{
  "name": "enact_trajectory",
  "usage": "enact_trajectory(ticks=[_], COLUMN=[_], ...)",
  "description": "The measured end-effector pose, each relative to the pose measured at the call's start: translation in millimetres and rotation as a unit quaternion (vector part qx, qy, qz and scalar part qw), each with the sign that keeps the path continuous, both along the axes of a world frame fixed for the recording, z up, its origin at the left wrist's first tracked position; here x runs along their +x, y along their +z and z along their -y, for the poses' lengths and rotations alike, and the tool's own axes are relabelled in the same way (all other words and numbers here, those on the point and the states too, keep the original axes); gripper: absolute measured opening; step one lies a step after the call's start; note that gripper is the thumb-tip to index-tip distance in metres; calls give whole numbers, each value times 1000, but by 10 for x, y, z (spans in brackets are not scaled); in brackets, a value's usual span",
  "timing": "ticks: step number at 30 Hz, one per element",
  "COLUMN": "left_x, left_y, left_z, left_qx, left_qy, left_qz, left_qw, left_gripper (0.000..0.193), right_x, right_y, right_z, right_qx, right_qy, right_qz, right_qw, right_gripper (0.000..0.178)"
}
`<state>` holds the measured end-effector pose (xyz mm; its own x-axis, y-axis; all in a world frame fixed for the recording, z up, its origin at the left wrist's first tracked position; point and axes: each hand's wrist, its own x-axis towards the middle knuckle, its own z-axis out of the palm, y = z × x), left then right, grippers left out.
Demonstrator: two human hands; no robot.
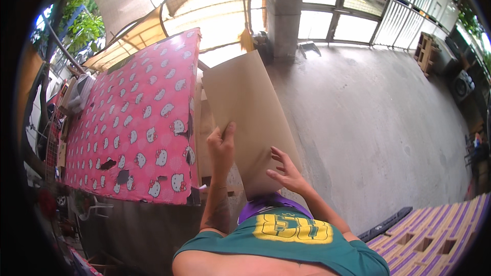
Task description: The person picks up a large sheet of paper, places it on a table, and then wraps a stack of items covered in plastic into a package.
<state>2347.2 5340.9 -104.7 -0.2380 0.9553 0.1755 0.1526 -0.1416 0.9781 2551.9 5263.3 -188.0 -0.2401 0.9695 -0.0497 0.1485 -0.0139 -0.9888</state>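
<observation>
A large brown cardboard sheet (250, 102) stands tilted in front of my body, its long side running away from me. My left hand (222, 142) grips its left edge, thumb on the face and fingers curled behind. By the lower right part of the sheet is my right hand (287, 173), open with its fingers apart; whether the fingertips touch the cardboard I cannot tell. More cardboard (204, 122) shows behind the sheet, mostly hidden, beside the table (138, 97) with its worn pink cat-print cover.
Grey concrete floor (368, 122) stretches to the right. A slatted stack with purple stripes (440, 240) stands at the near right. Beyond the sheet are a concrete pillar (284, 15), a broom (247, 40) and a dustpan (309, 48). Wooden pallets (425, 53) lean at the far right.
</observation>
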Motion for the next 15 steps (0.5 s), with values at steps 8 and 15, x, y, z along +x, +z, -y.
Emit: enact_trajectory(ticks=[8, 15], left_x=[579, 667], left_y=[333, 336], left_z=[-1445, -2429], left_qx=[99, 108], left_qy=[82, 132], left_qz=[117, 69], left_qw=[985, 983], left_gripper=[27, 26], right_x=[83, 57], right_y=[561, 748], right_z=[-1800, -3021], right_qx=[181, 251], right_qy=[37, 19], right_qz=[110, 161], right_qw=[977, 954], right_gripper=[103, 91])
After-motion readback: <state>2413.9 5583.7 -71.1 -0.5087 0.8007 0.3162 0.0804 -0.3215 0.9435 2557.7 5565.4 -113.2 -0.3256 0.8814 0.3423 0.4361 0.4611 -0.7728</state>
